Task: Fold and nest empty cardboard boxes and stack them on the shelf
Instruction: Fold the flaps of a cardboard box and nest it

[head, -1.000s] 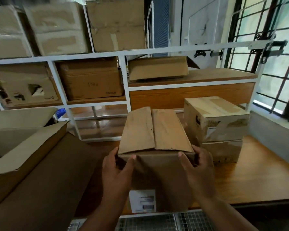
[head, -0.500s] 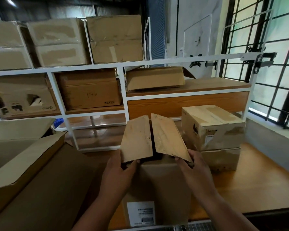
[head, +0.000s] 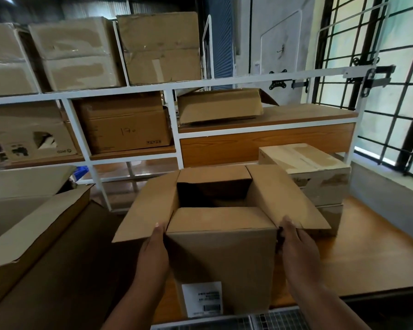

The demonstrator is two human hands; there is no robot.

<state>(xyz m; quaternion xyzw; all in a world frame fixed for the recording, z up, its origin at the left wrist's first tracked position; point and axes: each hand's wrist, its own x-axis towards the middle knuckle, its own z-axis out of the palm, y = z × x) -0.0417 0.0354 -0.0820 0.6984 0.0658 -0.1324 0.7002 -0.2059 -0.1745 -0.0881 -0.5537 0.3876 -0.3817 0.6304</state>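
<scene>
head view, matte brown cardboard box flaps splayed, both hands' straight fingers pressing side flaps

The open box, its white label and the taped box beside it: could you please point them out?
open box [head: 221,253], head view, front wall.
white label [head: 202,298], head view, label's middle.
taped box [head: 305,163], head view, top face.

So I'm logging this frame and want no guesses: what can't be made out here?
- Head view: the open box's floor is lost in shadow.
- Fingers of both hands, left and right, are hidden under the flaps.
- Label print is too small to read.
- The big box at left is cut by the edge.
</scene>
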